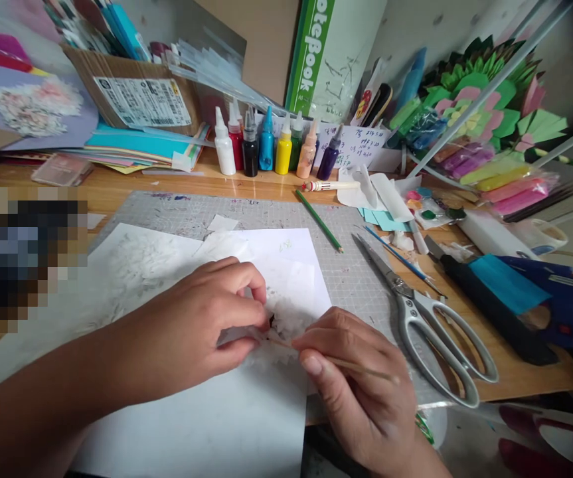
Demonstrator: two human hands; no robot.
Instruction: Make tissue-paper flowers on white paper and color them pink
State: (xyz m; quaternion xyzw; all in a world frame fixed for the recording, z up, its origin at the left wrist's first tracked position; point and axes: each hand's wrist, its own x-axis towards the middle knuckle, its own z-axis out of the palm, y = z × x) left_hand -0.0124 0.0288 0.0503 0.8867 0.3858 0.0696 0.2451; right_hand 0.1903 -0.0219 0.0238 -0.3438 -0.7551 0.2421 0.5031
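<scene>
My right hand (356, 378) pinches a thin wooden stick (360, 369), its tip reaching left to a white ruffled paper piece (289, 318). On that same piece, by a small dark spot, rest the bent fingers of my left hand (216, 312); whether they grip anything is hidden. Under both hands lie white paper sheets (206, 431). More white ruffled pieces (141, 265) are on the sheet at the left, beyond my left forearm.
Large scissors (415, 318) and a green pencil (320, 222) lie on the grey cutting mat (360, 245). Right of them are a black-handled cutter (495, 312) and a blue glue gun (565, 299). Paint bottles (266, 146) stand in back beside a cardboard box (131, 93).
</scene>
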